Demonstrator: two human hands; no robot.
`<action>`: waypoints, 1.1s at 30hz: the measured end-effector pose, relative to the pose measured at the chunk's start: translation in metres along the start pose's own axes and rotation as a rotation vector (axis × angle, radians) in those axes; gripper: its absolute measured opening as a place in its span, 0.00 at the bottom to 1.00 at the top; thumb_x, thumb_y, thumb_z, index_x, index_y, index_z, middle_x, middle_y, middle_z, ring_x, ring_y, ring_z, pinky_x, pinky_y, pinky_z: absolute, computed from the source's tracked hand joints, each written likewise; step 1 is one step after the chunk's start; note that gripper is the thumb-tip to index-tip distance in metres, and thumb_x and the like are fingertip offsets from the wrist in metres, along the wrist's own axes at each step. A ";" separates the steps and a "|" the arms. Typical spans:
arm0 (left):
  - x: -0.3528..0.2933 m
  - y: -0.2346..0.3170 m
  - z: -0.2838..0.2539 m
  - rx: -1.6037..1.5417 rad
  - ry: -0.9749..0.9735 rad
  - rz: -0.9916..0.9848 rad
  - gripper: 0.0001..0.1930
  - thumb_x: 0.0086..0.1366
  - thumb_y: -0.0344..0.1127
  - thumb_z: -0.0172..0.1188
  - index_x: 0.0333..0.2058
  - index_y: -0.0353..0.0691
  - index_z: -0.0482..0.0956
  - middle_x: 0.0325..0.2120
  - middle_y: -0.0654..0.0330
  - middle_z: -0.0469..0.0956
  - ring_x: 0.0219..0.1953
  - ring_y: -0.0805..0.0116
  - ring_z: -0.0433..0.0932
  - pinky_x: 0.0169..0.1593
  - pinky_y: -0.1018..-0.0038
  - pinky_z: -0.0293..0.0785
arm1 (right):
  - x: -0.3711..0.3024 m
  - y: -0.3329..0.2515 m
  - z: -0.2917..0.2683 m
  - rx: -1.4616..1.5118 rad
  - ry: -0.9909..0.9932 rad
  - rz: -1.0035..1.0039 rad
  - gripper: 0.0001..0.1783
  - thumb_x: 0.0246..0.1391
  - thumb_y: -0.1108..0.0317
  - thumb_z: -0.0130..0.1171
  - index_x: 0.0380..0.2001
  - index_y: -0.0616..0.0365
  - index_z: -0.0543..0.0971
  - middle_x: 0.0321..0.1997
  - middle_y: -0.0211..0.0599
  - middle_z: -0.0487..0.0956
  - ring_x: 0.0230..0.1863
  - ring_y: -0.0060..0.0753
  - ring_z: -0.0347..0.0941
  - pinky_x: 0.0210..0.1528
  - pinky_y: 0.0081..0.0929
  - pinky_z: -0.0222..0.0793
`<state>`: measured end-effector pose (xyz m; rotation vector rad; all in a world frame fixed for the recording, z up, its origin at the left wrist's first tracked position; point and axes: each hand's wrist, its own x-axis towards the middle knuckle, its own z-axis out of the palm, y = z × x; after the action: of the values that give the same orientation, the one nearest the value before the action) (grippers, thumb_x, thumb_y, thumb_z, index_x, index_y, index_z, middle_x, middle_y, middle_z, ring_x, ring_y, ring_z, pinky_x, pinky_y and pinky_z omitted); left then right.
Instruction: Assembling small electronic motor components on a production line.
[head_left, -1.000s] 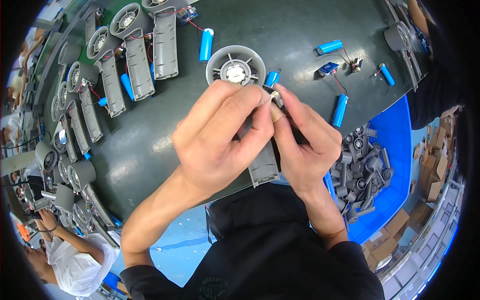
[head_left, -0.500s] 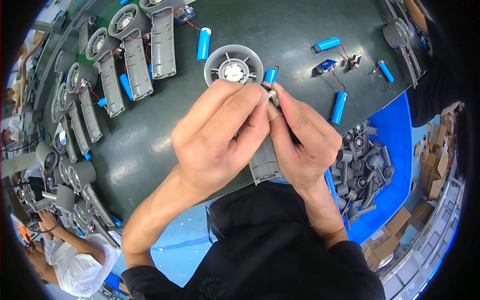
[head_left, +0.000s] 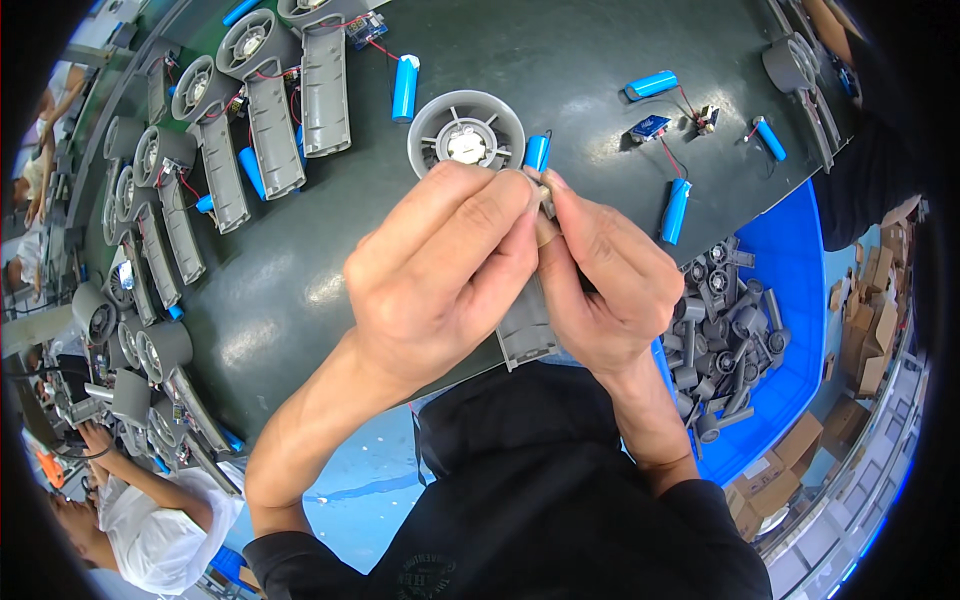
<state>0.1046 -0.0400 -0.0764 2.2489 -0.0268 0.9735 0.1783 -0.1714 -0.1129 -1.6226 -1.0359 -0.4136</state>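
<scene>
A grey handheld fan housing point(head_left: 515, 110) lies in front of me, its round spoked head facing up. Its open handle half point(head_left: 527, 335) runs toward me beneath my hands. Above that handle the fingertips of my left hand point(head_left: 435, 270) and my right hand point(head_left: 615, 285) meet, both closed in a pinch. Between them shows a small pale part point(head_left: 545, 197), mostly covered by the fingers; its exact kind is hidden. Just beyond the fingertips, beside the fan head, is a blue cylindrical battery point(head_left: 538, 152).
Several grey fan housings point(head_left: 325, 95) with wired boards and batteries line the left. Loose blue batteries point(head_left: 676, 212) wired to small boards point(head_left: 650, 128) lie right on the dark green table point(head_left: 590, 50). A blue bin point(head_left: 800, 290) of grey housings stands at right. Other people work nearby.
Both hands stay almost in place. The fingertips have shifted slightly and cover more of the small pale part. The battery beside them has moved a little to the left.
</scene>
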 end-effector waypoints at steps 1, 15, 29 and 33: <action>0.000 0.000 -0.001 -0.006 -0.006 -0.009 0.11 0.52 0.17 0.67 0.36 0.31 0.82 0.28 0.57 0.78 0.24 0.66 0.78 0.26 0.74 0.75 | 0.001 -0.001 -0.001 -0.001 0.001 0.000 0.21 0.44 0.86 0.66 0.46 0.70 0.82 0.38 0.48 0.85 0.35 0.43 0.84 0.37 0.30 0.80; 0.007 0.006 -0.011 -0.066 -0.070 -0.110 0.10 0.53 0.18 0.67 0.35 0.31 0.82 0.28 0.57 0.77 0.24 0.68 0.77 0.27 0.76 0.72 | 0.003 -0.010 0.000 -0.016 -0.008 0.115 0.17 0.47 0.87 0.65 0.43 0.72 0.83 0.38 0.51 0.85 0.35 0.42 0.85 0.41 0.27 0.79; 0.089 -0.011 -0.038 0.241 -0.411 -0.158 0.35 0.50 0.39 0.74 0.55 0.30 0.74 0.47 0.44 0.78 0.53 0.45 0.76 0.59 0.59 0.69 | 0.054 0.006 -0.031 0.115 -0.069 0.379 0.13 0.55 0.81 0.61 0.45 0.68 0.82 0.42 0.45 0.84 0.45 0.29 0.80 0.49 0.24 0.73; 0.185 -0.031 -0.011 0.290 -0.301 -0.054 0.31 0.47 0.40 0.75 0.50 0.30 0.79 0.44 0.47 0.82 0.47 0.57 0.81 0.53 0.68 0.75 | 0.120 0.070 -0.029 0.471 -0.041 0.511 0.15 0.69 0.70 0.50 0.56 0.61 0.71 0.49 0.31 0.79 0.52 0.21 0.73 0.56 0.23 0.67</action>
<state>0.2394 0.0337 0.0317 2.6316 0.0445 0.6345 0.3078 -0.1493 -0.0591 -1.3983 -0.6462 0.1974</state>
